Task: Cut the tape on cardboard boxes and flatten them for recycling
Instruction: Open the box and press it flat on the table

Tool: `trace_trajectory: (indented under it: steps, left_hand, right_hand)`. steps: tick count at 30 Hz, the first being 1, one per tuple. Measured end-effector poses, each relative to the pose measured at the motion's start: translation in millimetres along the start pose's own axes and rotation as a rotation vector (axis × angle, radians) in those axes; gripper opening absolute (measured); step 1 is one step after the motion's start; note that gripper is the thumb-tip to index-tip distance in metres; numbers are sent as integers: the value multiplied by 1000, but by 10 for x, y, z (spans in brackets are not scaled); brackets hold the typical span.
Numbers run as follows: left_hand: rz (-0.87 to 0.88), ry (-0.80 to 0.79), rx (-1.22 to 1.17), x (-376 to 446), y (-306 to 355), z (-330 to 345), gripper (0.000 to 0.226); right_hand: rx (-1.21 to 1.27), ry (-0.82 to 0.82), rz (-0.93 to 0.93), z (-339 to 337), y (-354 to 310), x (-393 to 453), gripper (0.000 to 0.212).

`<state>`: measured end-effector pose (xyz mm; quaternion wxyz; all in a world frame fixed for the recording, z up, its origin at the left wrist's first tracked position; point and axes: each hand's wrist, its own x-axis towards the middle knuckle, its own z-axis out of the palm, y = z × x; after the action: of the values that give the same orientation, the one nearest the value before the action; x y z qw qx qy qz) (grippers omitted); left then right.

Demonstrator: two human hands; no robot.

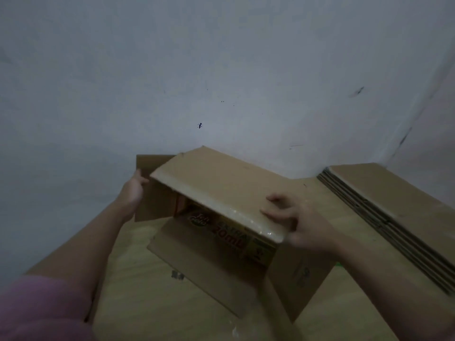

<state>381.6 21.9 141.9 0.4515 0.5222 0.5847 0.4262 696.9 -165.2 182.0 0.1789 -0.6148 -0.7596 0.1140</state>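
An opened cardboard box (221,217) lies on its side in the middle of the desk (138,279), its mouth turned toward the person and its flaps spread; printed lettering shows on the inner panel, too blurred to read fully. The right hand (293,217) rests on the near right end of the upper panel, fingers (273,199) spread flat over the top and the thumb seemingly hooked under the edge, where a strip of glossy tape (246,217) runs along. The left hand (134,187) grips the far left side flap (152,190), fingers curled round its edge. The box looks light and empty, stiff across its panels but ready to fold along its creases, so the corners and flap edges are probably the best places to hold; the taped strip is likely slicker than bare board. No cutter is in sight. To the right, a stack of flattened boxes (384,212) lies against the wall (221,70), close to the box's right flap, which leaves little room that way. The near left of the desk is open, and its left edge runs just beyond the left forearm.
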Motion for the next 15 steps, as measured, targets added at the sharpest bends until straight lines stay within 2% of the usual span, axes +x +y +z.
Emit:
trace_trajectory:
  steps: [2,3,5,8,9,12,15]
  left_hand:
    - [21,60,107,4,18,73,52]
    - [38,105,221,-27,41,138,57]
    - [97,172,401,-121,104,324,63]
    - [257,136,551,-375,207,726,58]
    - [282,109,590,-489,243,881,55]
    - [318,109,691,-880,321,1289,48]
    - [348,72,733,-1033,267,1481,47]
  right_hand:
    - [-250,-126,-54,47,-32,-2,53]
    - [-296,-169,-66,41,-74,22,59]
    - [-184,-112,-33,-17,-137,134,62]
    - [-64,131,108,-94,23,392,57]
    - [-85,141,190,-101,111,477,57]
    - [-94,5,433,-81,350,579,63]
    - [-42,53,488,-19,365,476,58]
